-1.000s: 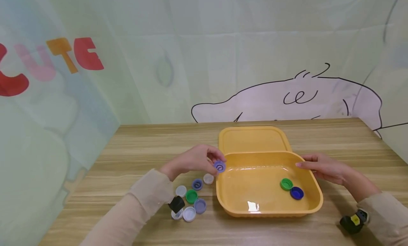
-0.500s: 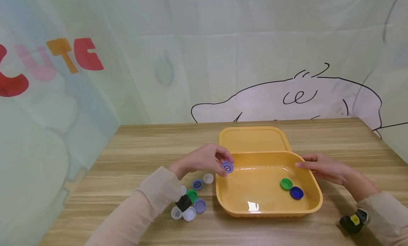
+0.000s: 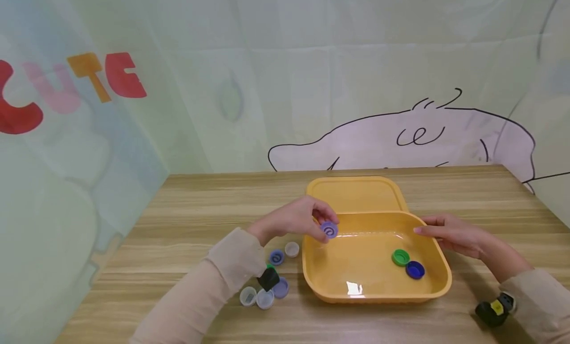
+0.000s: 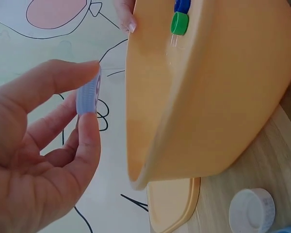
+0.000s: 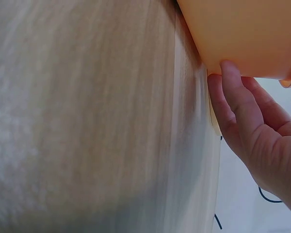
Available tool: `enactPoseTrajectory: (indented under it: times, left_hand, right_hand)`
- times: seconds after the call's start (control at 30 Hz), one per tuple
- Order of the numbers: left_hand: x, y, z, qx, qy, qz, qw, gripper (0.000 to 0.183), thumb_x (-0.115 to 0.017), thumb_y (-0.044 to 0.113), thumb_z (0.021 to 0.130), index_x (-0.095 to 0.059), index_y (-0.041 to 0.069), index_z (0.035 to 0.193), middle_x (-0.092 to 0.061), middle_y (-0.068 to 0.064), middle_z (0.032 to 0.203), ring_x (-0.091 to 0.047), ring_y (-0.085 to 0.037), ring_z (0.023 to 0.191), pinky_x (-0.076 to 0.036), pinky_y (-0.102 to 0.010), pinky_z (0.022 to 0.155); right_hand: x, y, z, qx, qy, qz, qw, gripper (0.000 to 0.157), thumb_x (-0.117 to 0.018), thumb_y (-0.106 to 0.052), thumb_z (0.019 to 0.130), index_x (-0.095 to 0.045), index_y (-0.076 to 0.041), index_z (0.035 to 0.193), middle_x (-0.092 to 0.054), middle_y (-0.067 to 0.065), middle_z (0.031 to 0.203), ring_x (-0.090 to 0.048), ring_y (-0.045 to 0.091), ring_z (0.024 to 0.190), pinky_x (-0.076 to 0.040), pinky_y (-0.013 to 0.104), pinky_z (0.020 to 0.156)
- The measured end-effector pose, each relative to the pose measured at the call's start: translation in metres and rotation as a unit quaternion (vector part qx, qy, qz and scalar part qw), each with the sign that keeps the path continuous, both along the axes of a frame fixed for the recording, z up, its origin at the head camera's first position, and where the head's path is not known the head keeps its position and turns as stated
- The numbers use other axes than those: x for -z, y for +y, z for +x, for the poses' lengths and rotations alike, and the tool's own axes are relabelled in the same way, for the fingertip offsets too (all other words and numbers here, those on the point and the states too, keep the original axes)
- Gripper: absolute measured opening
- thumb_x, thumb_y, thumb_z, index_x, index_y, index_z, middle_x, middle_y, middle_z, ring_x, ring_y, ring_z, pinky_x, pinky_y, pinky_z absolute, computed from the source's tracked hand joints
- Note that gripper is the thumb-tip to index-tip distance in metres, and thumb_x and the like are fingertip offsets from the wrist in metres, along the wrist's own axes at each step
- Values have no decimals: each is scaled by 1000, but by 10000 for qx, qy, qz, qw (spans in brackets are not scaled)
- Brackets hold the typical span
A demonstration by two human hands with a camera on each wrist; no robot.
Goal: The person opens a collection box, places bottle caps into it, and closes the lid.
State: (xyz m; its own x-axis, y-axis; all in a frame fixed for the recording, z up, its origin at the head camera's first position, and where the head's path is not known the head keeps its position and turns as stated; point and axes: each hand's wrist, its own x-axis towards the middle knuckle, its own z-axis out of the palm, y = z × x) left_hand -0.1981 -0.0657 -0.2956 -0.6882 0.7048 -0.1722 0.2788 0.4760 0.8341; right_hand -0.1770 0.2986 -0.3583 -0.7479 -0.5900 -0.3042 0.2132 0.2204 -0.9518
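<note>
My left hand (image 3: pixel 300 218) pinches a lavender bottle cap (image 3: pixel 329 229) with a dark spiral on its face, above the left part of a yellow plastic box (image 3: pixel 352 267). In the left wrist view the cap (image 4: pixel 88 92) is seen edge-on between thumb and fingertips, apart from the box wall. A green cap (image 3: pixel 401 258) and a dark blue cap (image 3: pixel 415 270) lie in the box, side by side toward its right. At the right rim, my right hand (image 3: pixel 456 236) grips the box, thumb over the edge. Its other fingers (image 5: pixel 236 99) are against the outside wall.
Left of the box, several loose caps lie on the wooden table (image 3: pixel 200 200), including a white cap (image 3: pixel 292 249), a purple cap (image 3: pixel 276 257) and a lavender cap (image 3: pixel 280 288). My left wrist hides part of the group. Behind the box lies a yellow lid (image 3: pixel 356 194).
My left hand has moved right with the lavender cap, from beside the box's left rim to above its inside. The right hand and the box have stayed in place.
</note>
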Motion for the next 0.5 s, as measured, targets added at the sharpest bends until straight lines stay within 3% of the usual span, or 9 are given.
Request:
enactPoseTrajectory:
  times: [0.5]
  left_hand:
    - [-1, 20, -2, 172, -64, 104, 9998, 29, -76, -2, 72, -68, 5, 99, -66, 2, 89, -56, -13, 80, -48, -20, 71]
  right_hand:
    - [1, 0, 1, 4, -25, -13, 10000, 36, -46, -14, 98, -48, 10, 126, -63, 6, 110, -61, 16, 99, -51, 33, 84]
